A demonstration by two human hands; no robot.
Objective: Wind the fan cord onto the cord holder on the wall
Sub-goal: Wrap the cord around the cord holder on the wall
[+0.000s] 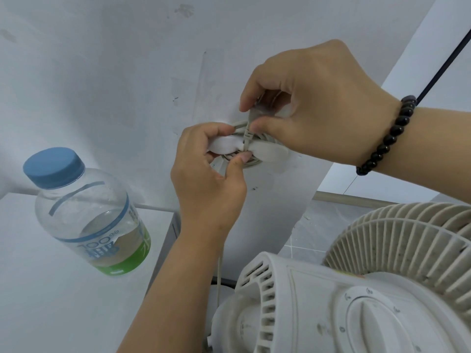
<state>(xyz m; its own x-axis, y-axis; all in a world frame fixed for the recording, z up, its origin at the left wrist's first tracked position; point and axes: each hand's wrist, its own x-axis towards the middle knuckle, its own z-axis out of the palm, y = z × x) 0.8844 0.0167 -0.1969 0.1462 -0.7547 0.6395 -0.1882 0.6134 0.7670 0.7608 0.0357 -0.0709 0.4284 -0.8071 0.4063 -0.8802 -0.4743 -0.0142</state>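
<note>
Head view shows us well along: several loops of fan cord (254, 163) already lie coiled around the white cord holder (267, 152) on the wall (102, 85), above the fan (344, 289). Our left hand (209, 174) pinches the holder's left wing and the coil; our right hand (318, 105) pinches a strap or cord end (247, 135) crossing the coil. We judge only securing remains. Holder's long axis runs left to right; the strap stands roughly upright across it.
</note>
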